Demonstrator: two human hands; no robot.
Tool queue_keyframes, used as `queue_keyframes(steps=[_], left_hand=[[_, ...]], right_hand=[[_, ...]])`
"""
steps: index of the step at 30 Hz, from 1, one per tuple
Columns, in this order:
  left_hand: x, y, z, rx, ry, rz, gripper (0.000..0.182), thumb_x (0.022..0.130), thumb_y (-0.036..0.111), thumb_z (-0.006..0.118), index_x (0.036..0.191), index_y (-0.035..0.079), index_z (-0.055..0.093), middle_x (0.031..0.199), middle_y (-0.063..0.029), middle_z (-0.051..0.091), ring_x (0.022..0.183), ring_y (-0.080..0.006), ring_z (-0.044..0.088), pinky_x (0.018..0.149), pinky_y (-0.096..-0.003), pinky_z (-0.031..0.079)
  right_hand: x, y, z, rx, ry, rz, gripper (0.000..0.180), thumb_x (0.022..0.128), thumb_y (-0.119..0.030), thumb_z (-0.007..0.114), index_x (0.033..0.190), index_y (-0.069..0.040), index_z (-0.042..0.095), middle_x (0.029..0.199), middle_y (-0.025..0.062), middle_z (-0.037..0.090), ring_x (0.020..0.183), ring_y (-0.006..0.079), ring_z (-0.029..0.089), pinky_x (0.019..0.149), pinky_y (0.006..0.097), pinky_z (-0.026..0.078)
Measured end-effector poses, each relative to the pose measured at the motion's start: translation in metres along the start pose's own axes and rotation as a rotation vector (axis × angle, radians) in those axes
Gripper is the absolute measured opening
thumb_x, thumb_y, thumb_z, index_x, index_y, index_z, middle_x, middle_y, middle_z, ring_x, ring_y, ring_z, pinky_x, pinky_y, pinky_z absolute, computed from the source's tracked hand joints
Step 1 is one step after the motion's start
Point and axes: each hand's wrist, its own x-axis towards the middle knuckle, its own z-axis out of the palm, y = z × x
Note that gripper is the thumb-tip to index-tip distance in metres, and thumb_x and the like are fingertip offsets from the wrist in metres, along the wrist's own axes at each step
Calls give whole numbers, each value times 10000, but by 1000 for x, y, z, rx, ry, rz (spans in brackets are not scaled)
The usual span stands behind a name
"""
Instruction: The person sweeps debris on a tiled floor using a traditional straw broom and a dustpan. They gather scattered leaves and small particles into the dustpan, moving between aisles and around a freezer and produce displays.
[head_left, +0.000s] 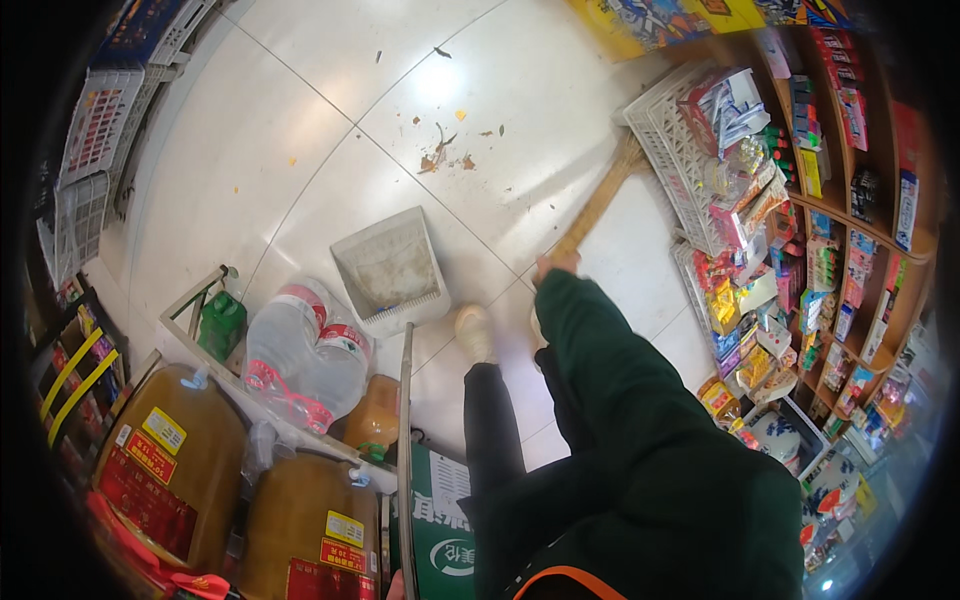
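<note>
My right hand (558, 265) grips a straw broom (592, 206) in front of me. Its bristles spread on the floor beside a white plastic crate. A grey-white dustpan (390, 274) with a toothed edge lies on the tiles, left of my shoes. The dustpan's long handle (406, 450) rises towards me. At the bottom edge, a sliver of my left hand (395, 586) shows around that handle; the rest is cut off. Dry leaf scraps and other debris (442, 154) lie scattered on the floor beyond the dustpan.
White crates (664, 135) of packaged goods and wooden shelves (821, 199) line the right. At the left are large plastic water bottles (300, 337), a green bottle (222, 326) and big jars of brown liquid (176, 457). More crates (97, 127) stand far left. A green box (439, 525) sits near my leg.
</note>
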Motion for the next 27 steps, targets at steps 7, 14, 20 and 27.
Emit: queue_keyframes(steps=[7, 14, 20, 27], left_hand=[[9, -12, -5, -209, -120, 53, 740, 789, 75, 509, 1428, 162, 146, 1096, -68, 537, 414, -67, 315, 348, -186, 301], [9, -10, -4, -182, -248, 26, 742, 812, 15, 479, 1431, 203, 116, 1106, -62, 534, 463, -67, 371, 382, -181, 332], [8, -8, -4, -152, -229, 9, 736, 821, 25, 480, 1431, 215, 115, 934, -19, 493, 489, -71, 387, 382, -181, 335], [9, -17, -3, -159, -166, 16, 709, 823, 10, 472, 1425, 172, 133, 936, -37, 443, 500, -78, 386, 373, -184, 348]], right_hand=[[-53, 102, -92, 315, -39, -13, 525, 661, 6, 573, 1149, -47, 386, 755, 113, 496, 442, 205, 490, 384, 345, 408], [55, 57, -29, 117, -185, 80, 520, 745, -175, 655, 1132, -55, 330, 758, 152, 552, 668, 345, 572, 653, 438, 482], [53, 184, -177, -328, -62, -271, 709, 574, -73, 682, 1182, -22, 320, 852, 190, 571, 771, 345, 589, 702, 390, 502], [-30, 177, -195, 259, -282, -2, 624, 671, 4, 560, 1242, -101, 331, 723, 103, 497, 467, 194, 500, 372, 327, 423]])
